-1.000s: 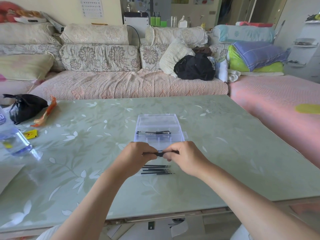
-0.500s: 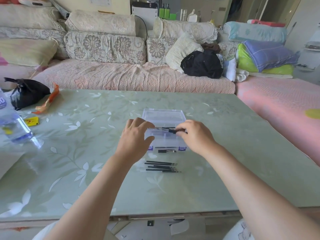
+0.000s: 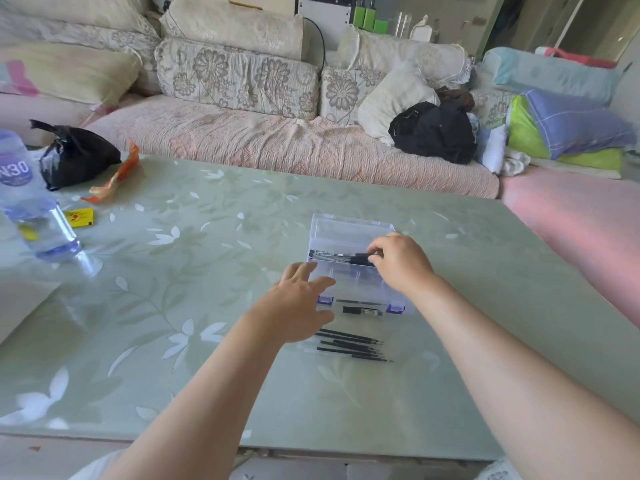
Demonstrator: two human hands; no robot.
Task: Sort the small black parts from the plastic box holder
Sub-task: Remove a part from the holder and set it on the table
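Pinching a short black part (image 3: 362, 259) with the curled fingers (image 3: 378, 251) of the right hand (image 3: 403, 263), inside the clear rectangular plastic box (image 3: 346, 226). Holding nothing with the left hand (image 3: 298, 303), straight and spread at the box's near-left corner. Nearer than both: thin black rods (image 3: 349, 344), lying parallel on the glossy, leaf-patterned bench (image 3: 207, 244).

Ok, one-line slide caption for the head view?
Right hand pinches a black part in the clear plastic box; open left hand beside it, black rods nearby.
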